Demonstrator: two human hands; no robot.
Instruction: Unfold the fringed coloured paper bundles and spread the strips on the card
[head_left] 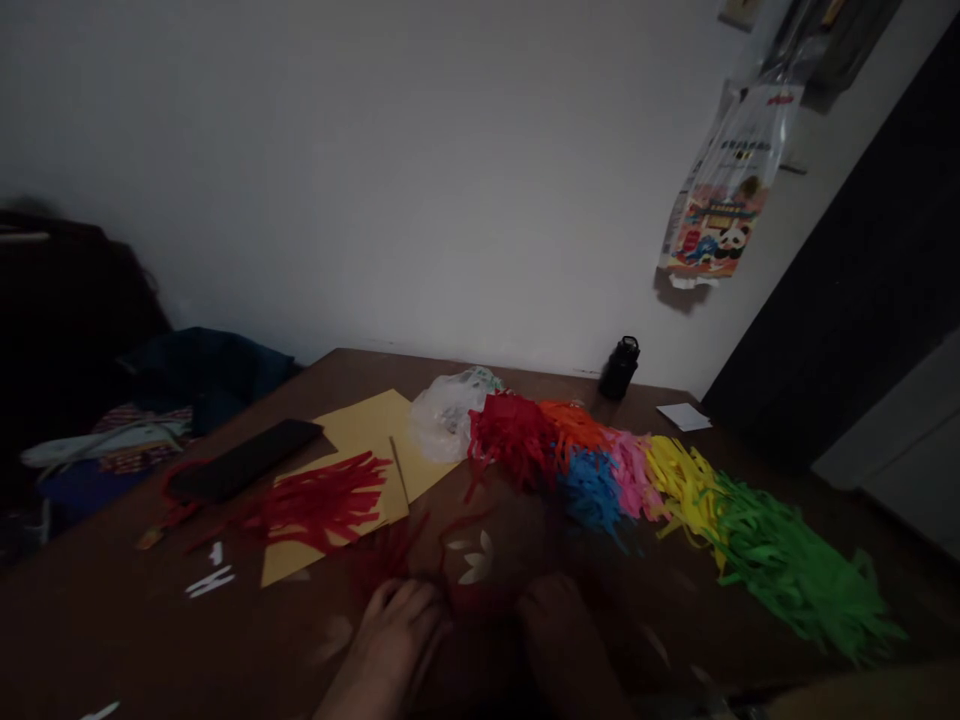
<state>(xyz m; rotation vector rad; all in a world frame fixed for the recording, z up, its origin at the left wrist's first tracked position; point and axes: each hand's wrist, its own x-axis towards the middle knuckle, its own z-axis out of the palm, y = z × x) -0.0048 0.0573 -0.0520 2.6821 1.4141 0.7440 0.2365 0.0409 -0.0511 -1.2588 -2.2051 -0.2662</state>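
At the near edge of the brown table, my left hand is closed, its fingers curled down on a dim red paper strip. The strip runs across to my right hand, which lies in shadow with its fingers curled at the other end. Red fringe lies just beyond my left fingers. A larger bunch of red fringed paper rests on yellow sheets to the left. Petal shapes printed on the tabletop show between my hands. Poor light hides the fingertips.
Fringed bundles in red, orange, blue, pink, yellow and green stretch rightward. A clear plastic bag, black case, white pieces, black container and white card lie around.
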